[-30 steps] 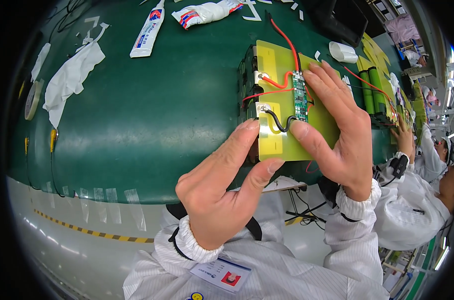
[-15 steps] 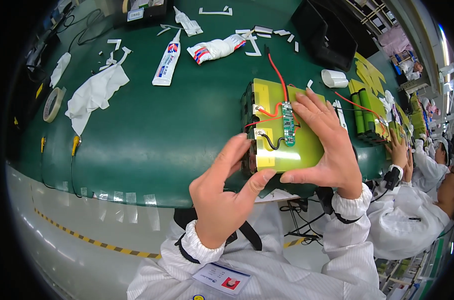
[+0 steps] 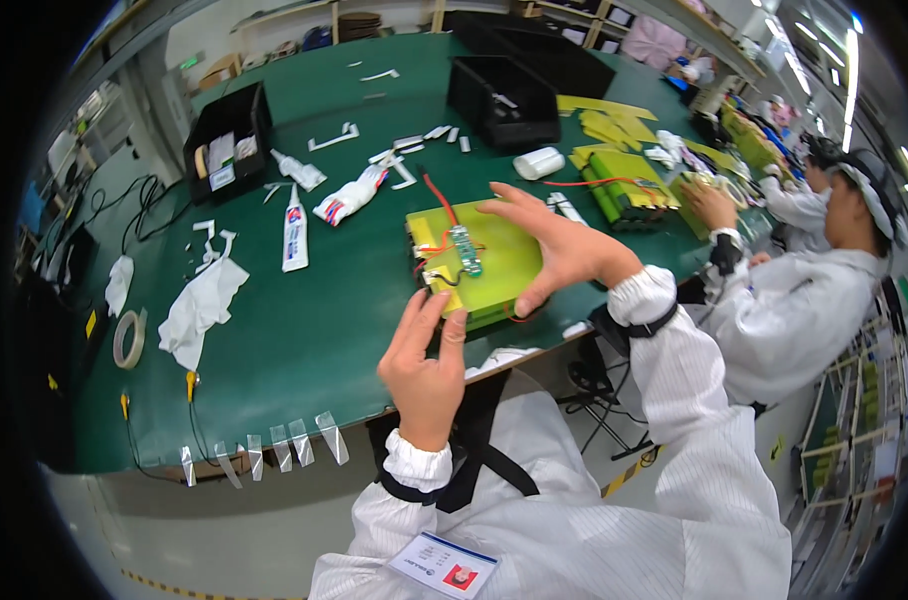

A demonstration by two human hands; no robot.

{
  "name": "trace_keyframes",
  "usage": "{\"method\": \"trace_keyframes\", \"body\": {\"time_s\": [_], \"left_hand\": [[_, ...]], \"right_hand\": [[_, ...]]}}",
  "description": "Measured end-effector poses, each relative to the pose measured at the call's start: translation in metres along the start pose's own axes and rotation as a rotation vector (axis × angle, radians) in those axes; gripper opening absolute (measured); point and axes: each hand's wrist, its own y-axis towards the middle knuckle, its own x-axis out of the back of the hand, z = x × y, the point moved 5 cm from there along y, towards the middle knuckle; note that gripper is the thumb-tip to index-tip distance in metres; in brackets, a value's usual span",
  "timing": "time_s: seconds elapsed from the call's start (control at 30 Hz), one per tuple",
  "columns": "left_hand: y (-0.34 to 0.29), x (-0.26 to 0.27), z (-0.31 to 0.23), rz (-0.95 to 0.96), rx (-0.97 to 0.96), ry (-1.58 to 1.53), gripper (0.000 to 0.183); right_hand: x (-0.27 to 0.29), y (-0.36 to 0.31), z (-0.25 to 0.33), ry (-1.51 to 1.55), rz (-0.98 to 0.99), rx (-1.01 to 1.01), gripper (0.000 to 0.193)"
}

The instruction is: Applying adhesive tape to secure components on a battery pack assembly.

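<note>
A battery pack [image 3: 504, 250] with a yellow-green top sheet lies on the green table in front of me. On its top sits a small green circuit board [image 3: 465, 251] with red and black wires; a thick red lead [image 3: 439, 196] rises past the far edge. My left hand [image 3: 424, 375] is at the pack's near left corner, thumb and fingertips closed against it. Over the right side spreads my right hand [image 3: 564, 245], fingers stretched across the top and thumb by the near right edge. Whether its fingertips touch the sheet is hard to tell.
Left of the pack lie glue tubes [image 3: 295, 235], a crumpled white cloth [image 3: 202, 310] and a tape roll [image 3: 129, 339]. Black bins [image 3: 504, 105] stand at the back. Tape strips [image 3: 282, 448] hang from the front edge. At right, a co-worker [image 3: 784, 270] sits by another pack [image 3: 624, 190].
The view has tilted up, showing more of the table's far side. My right hand's fingers are spread wider over the pack; my left hand has shifted to its near left corner.
</note>
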Motion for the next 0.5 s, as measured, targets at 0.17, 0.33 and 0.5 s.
{"method": "trace_keyframes", "body": {"time_s": [0.17,0.33,0.5], "left_hand": [[0.004,-0.006,-0.003,0.019,-0.083,0.065,0.023],[0.012,0.007,0.009,-0.042,0.019,-0.018,0.032],[0.009,-0.021,-0.001,0.044,0.126,-0.092,0.036]], "right_hand": [[0.044,-0.027,-0.013,0.258,-0.097,-0.069,0.091],[0.085,-0.044,0.059,0.174,0.088,-0.355,0.079],[0.168,-0.072,0.146,-0.309,0.189,-0.318,0.075]]}}
